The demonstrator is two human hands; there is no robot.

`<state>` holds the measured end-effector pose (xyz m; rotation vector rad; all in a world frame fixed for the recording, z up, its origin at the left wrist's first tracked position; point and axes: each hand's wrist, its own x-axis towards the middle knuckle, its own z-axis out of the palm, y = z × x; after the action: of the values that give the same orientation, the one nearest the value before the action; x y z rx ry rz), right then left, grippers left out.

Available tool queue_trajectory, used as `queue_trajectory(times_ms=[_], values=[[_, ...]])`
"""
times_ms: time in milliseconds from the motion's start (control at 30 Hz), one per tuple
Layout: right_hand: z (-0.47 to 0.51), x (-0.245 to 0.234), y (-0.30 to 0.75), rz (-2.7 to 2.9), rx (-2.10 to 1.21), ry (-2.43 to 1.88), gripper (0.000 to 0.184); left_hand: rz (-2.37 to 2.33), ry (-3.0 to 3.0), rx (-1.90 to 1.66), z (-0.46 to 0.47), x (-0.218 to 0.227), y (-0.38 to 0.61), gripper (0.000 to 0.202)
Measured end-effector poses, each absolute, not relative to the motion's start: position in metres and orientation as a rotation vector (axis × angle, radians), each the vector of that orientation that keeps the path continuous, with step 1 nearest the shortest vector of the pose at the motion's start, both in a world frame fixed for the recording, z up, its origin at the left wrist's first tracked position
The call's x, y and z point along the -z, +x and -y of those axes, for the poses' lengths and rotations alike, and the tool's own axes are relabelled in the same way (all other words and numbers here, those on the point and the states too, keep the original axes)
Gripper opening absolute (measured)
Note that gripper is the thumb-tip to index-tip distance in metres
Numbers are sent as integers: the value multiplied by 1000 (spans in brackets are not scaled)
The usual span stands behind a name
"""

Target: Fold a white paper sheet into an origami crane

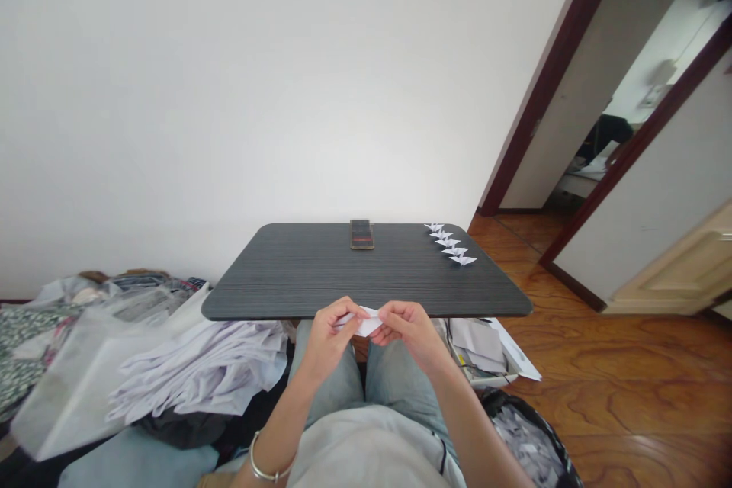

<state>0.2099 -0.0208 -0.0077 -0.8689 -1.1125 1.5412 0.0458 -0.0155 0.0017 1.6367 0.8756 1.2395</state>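
Observation:
My left hand [333, 332] and my right hand [410, 329] meet above my lap, just before the near edge of a dark grey table [297, 274]. Both pinch a small folded piece of white paper [367, 321] between fingers and thumbs. A silver bangle sits on my left wrist. On the table's far right lies a row of several small white folded paper figures [451, 245]. A phone [361, 235] lies flat at the far middle of the table.
A heap of white paper and plastic bags [171, 366] lies on the left, with clothes behind it. A box of papers [486, 354] sits under the table's right side. Wooden floor [618, 374] and an open doorway [618, 137] lie to the right.

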Motion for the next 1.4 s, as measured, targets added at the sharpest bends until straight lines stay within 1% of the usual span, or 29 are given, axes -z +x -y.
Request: queue_trajectory(times_ms=[533, 667, 767, 1100, 1400], values=[[22, 7, 213, 1154, -1560, -885, 32, -816, 1596, -1244, 15, -2, 43, 14], [23, 5, 212, 1168, -1481, -852, 28, -815, 1543, -1233, 15, -4, 43, 17], [24, 4, 210, 1172, -1433, -831, 29, -820, 1546, -1219, 15, -5, 43, 19], [23, 13, 204, 1120, -1225, -838, 21, -826, 1558, -1208, 17, -4, 45, 21], [30, 1, 207, 1079, -1256, -805, 17, -747, 1501, -1254, 16, -6, 45, 19]])
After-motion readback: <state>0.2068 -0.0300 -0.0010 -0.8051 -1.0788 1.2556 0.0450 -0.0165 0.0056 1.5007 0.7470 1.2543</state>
